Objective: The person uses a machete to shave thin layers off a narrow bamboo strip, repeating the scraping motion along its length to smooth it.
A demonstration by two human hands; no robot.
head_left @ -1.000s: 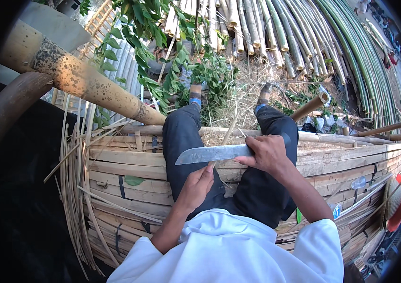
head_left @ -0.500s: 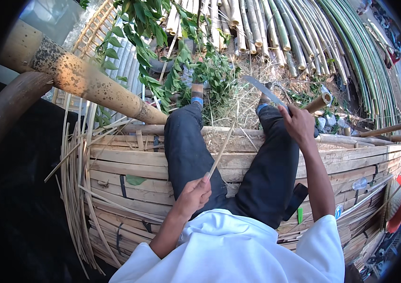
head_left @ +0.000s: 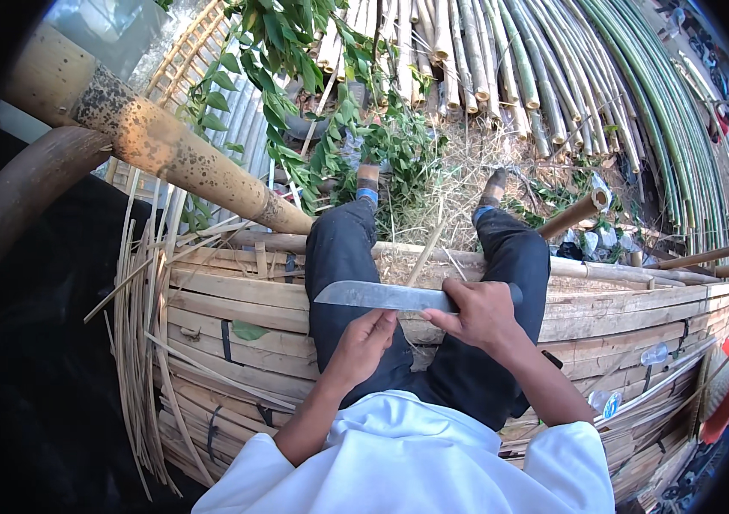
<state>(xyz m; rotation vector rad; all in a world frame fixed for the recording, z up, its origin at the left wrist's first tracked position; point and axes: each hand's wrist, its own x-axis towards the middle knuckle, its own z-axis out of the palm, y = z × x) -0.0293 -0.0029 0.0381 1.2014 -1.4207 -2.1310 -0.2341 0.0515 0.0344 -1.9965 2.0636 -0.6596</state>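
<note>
A machete (head_left: 373,295) with a broad grey blade lies level across the space above my thighs, its tip pointing left. My right hand (head_left: 483,315) is closed around its handle, thumb stretched toward the blade's near edge. Just below the blade, my left hand (head_left: 363,347) pinches a thin bamboo strip (head_left: 427,250). The strip slants up and away, and the blade hides its middle; only its far part shows between my knees. My left fingertips are close to the blade's lower edge; whether they touch it I cannot tell.
I sit on stacked split-bamboo slats (head_left: 236,300). A thick bamboo pole (head_left: 167,141) slants in from the upper left, above hanging thin strips (head_left: 137,343). Leafy branches (head_left: 283,103) and many bamboo poles (head_left: 501,60) lie ahead. Plastic bottles (head_left: 654,354) and a straw hat (head_left: 718,385) are at right.
My right hand has brought the machete back from beyond my right knee to just above my left hand, turning the blade level. My left hand still holds the strip.
</note>
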